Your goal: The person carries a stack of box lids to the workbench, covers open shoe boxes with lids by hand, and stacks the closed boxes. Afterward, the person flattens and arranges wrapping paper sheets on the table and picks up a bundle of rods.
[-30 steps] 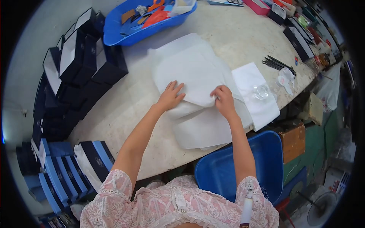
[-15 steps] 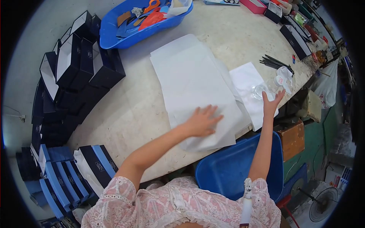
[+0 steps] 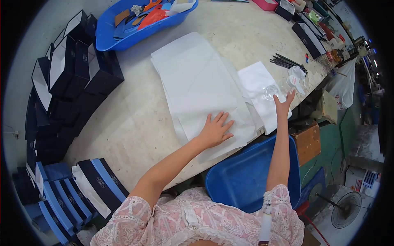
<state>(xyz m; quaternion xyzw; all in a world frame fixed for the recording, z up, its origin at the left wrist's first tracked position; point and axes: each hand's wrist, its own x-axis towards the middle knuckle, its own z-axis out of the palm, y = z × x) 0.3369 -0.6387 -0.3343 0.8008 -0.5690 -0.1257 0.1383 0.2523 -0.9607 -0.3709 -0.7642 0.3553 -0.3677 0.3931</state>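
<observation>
My left hand lies with fingers spread on a stack of large white sheets. My right hand is at the right end of the table, its thumb and fingers apart over the edge of a smaller folded white sheet or cloth. Just beyond the thumb, a clear round dish rests on that white piece. Close to the fingertips is a small clear container with a white lid, beside crumpled clear plastic. Whether the fingertips touch the container cannot be made out.
Dark boxes are stacked at the left, with blue and dark boxes below. A blue tub of tools stands at the back. Thin black sticks lie at the right. Under the table edge is a blue bin.
The view has shifted slightly, so the table things appear further left. My left hand now rests flat on the sheets, no longer blurred. My right hand's fingers have come closer to the white-lidded container.
</observation>
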